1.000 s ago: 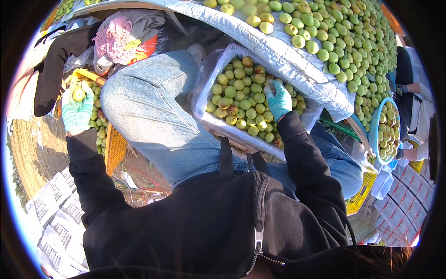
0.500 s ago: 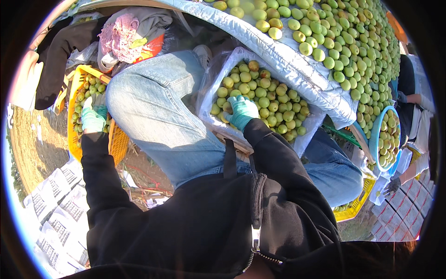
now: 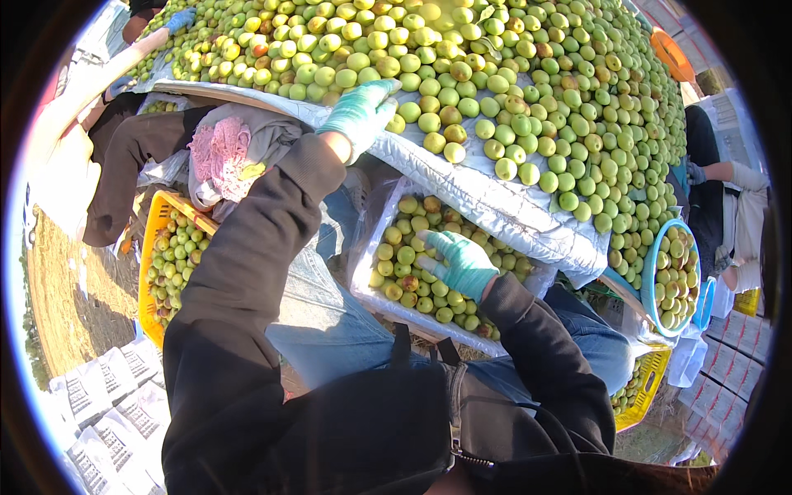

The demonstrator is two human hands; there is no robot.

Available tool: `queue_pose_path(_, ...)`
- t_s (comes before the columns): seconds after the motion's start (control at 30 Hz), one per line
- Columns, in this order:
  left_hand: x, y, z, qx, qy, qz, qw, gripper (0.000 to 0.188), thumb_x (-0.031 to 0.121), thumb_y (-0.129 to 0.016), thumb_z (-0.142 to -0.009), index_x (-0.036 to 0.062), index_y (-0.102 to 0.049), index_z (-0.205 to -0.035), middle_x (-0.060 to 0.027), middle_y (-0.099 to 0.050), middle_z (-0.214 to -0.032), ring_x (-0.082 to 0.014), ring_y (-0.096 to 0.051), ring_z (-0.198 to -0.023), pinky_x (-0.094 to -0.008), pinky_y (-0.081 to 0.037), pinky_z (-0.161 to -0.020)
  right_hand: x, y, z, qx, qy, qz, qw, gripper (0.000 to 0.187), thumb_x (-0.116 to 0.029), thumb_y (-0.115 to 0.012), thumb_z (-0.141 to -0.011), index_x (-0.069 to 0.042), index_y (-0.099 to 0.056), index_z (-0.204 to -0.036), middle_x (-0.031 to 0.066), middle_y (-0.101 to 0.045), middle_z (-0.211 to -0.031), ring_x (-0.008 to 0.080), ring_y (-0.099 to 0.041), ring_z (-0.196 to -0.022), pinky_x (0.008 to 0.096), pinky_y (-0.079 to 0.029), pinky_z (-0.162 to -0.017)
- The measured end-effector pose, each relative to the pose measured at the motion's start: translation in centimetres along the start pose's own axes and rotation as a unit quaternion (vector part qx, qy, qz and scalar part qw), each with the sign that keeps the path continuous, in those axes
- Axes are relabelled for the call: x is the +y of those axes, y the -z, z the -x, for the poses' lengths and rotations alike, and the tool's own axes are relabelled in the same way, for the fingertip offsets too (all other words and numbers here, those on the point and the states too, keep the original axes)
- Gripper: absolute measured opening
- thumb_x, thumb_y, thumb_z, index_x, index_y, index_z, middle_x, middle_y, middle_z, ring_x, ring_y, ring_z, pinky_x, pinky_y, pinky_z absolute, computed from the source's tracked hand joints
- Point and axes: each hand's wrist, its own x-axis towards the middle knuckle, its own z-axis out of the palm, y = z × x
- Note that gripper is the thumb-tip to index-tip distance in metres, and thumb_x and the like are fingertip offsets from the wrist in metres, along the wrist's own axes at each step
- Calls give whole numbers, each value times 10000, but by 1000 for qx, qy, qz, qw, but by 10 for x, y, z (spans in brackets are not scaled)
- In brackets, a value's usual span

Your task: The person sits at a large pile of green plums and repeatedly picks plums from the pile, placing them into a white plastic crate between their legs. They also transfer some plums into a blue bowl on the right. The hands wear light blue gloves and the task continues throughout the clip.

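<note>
My left hand (image 3: 360, 118), in a teal glove, is at the padded silver-white edge (image 3: 462, 186) of a wide table. Its fingers are stretched out beside loose round green fruits (image 3: 429, 122), several with brown patches; none shows in the hand, though its palm side is hidden. Over a box (image 3: 363, 276) lined with clear plastic, my right hand (image 3: 462, 266) wears the same kind of glove. Its thumb and fingers are apart, just above or touching the fruits (image 3: 404, 256) that fill the box between my legs. No fruit is visible in that hand.
A yellow crate (image 3: 151, 272) of fruit stands at left, near a pink cloth (image 3: 221, 157). On the right are a blue basket (image 3: 657, 280) and another yellow crate (image 3: 652, 388). One co-worker's gloved hand (image 3: 180, 20) is at far left; another person (image 3: 726, 190) sits at right.
My left hand has left the yellow crate and moved up and right to the table edge. The right hand has shifted right and down over the box. The view has tilted upward.
</note>
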Motion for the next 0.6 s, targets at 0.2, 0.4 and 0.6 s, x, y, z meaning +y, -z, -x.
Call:
queue_pose_path(0.2,7,-68,-102,-111,169,-219,954,489,407,-584,-884,176,-518,-1309,-207,-563,-1223,-356,-548,-1125,-441,-456,-950,1,74,64,23,67,61,996,423,-286,-672,-822,-74,-599,-1180,94,-628,-893,296,-610,-829,401,-491,-757)
queue_pose_path(0.4,-4,-83,-104,-104,170,-201,959,499,485,-627,-852,138,-541,-1200,-197,-549,-1163,-367,-538,-1063,-430,-441,-953,16,92,51,119,104,52,986,350,-232,-670,-814,-66,-612,-1116,97,-620,-895,290,-608,-833,392,-493,-744)
queue_pose_path(0.6,6,-72,-125,-37,153,-112,981,485,432,-677,-849,13,-562,-1062,-136,-642,-880,-283,-618,-842,-383,-486,-824,26,110,53,131,105,59,984,330,-229,-667,-815,-69,-619,-1099,102,-611,-878,291,-605,-826,398,-492,-738)
